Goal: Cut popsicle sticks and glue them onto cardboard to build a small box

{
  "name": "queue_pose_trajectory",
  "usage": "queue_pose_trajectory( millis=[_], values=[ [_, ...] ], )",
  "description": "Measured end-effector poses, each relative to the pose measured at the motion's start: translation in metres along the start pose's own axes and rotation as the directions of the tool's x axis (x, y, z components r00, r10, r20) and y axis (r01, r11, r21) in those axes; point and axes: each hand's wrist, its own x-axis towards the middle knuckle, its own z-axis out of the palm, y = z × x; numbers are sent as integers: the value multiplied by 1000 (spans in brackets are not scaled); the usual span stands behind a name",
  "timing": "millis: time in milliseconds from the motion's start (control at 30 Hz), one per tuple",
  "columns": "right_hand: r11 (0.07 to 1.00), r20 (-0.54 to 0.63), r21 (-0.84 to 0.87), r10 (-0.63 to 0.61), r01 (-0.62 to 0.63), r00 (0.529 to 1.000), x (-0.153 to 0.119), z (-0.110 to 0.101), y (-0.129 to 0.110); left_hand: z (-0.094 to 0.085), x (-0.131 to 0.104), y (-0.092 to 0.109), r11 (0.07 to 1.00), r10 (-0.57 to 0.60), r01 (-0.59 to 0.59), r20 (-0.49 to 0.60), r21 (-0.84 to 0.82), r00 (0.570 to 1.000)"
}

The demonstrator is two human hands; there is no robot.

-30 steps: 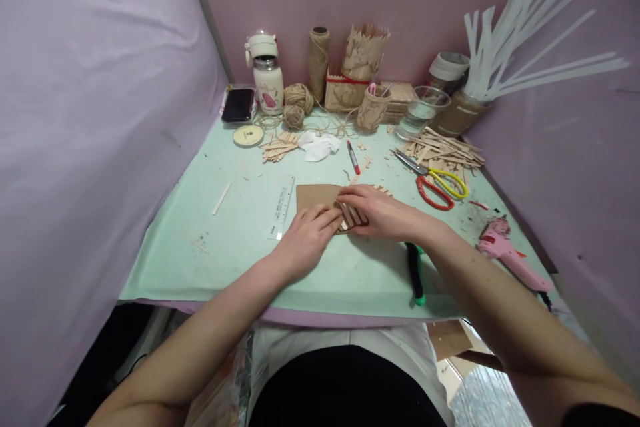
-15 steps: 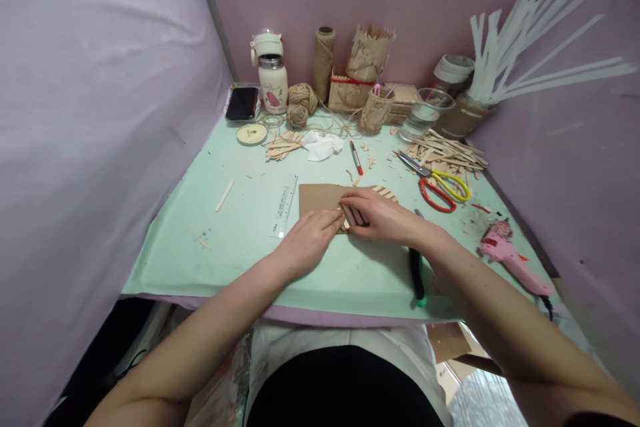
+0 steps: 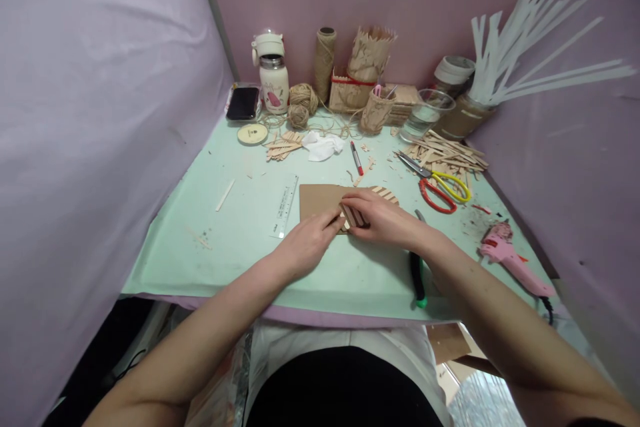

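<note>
Apparently light and stiffish, cardboard sheet [image 3: 320,196] lies under and just beyond left hand [image 3: 310,241], fingers bent; right hand [image 3: 384,217] arches over wooden slats [image 3: 385,195]. Can't tell whether either grips. I'd hold bare edges.

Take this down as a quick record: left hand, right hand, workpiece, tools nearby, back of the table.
Left hand: fingertips at the workpiece, beside the right hand's
Right hand: over the workpiece, covering part of it
Workpiece: brown cardboard with pale wooden strips
Tools nearby: clear ruler, red-and-yellow-handled scissors, pink glue gun
Back of table: white bottle, twine balls
</note>
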Motion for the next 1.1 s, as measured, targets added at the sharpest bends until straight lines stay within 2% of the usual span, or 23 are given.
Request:
queue_pose_trajectory(
  millis=[133, 267, 367, 433, 533, 667, 767, 1000, 1100],
  values=[
    [1000, -15, 17, 17, -17, 1000, -1, 0, 2, 0, 0, 8, 998, -68, 68, -22, -9, 997],
    [999, -12, 34, -14, 14, 1000, 0, -1, 1, -1, -2, 1, 996, 51, -50, -10, 76, 999],
    [999, -7, 23, -32, 33, 999, 1, -2, 0, -1, -4, -5, 969, 134, -132, 6, 209, 991],
    [1000, 0, 6, -30, 30, 1000, 2, -2, -1, 0, -5, -7, 930, 141, -144, 36, 339, 989],
    [1000, 2, -10, -21, 21, 1000, 2, -1, -1, 0, -5, -8, 820, 98, -156, 134, 551, 986],
    [1000, -10, -16, -22, 22, 1000, 3, 0, -1, 0, -5, -7, 686, 51, -183, 204, 704, 978],
    [1000, -20, -18, -26, 25, 999, 3, 0, -1, 0, -5, -7, 650, 44, -190, 213, 736, 976],
    [999, -15, -17, -41, 40, 999, 1, 2, 0, 2, -6, -10, 675, 97, -222, 214, 703, 972],
    [999, -30, -24, -37, 36, 999, 1, 2, 0, 5, -6, -12, 647, 122, -246, 221, 721, 968]
  ],
)
